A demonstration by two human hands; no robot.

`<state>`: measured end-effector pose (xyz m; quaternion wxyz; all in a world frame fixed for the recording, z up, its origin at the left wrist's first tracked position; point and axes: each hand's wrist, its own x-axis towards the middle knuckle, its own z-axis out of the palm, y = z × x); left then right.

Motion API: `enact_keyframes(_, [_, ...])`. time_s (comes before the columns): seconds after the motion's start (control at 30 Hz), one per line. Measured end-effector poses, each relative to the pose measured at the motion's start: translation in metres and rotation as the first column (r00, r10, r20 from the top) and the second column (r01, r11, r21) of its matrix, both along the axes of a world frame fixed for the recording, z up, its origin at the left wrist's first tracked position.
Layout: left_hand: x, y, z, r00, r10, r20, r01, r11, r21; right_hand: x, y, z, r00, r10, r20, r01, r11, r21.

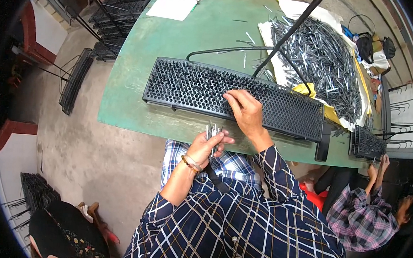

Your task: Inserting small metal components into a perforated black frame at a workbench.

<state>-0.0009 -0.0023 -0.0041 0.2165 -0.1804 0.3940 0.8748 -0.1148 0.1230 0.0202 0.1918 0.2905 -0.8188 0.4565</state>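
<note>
A long black rack (284,111) with rows of small round holes lies across the near side of the green table. Short dark pieces stand up from the holes over its left and middle parts; toward the right end the holes look bare. My left hand (206,146), below the rack's near edge, is closed around a bundle of thin grey and silver sticks (212,131), their ends pointing up. Over the rack's middle my right hand (246,111) has its thumb and fingers pinched together at the holes. Whatever sits between those fingertips is too small to make out.
On white and yellow sacking at the right lies a big heap of similar sticks (324,58). A bent black rod (290,32) rises behind the rack. White paper (173,4) lies far left. A co-worker (365,219) handles another rack (366,142) at right; more racks (75,81) stand left.
</note>
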Motion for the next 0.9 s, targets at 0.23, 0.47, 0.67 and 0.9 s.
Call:
enact_keyframes(0.23, [0.001,0.0,-0.001,0.999,-0.036,-0.017,0.036,0.999,-0.011,0.002,-0.004,-0.003,1.0,-0.029,-0.005,0.029,0.999,0.036])
enact_keyframes(0.47, [0.005,-0.002,-0.002,0.999,-0.036,0.001,0.036,0.999,-0.022,0.004,-0.01,-0.012,0.998,0.048,-0.03,-0.045,0.995,0.083])
enact_keyframes(0.67, [-0.002,0.009,0.004,0.996,-0.083,-0.033,0.084,0.996,0.026,0.003,0.003,-0.001,0.989,-0.13,-0.077,0.139,0.983,0.121])
enact_keyframes(0.9, [0.005,0.002,-0.003,0.999,-0.041,-0.017,0.041,0.999,0.018,0.007,-0.002,-0.008,0.997,-0.06,0.053,0.054,0.994,0.098])
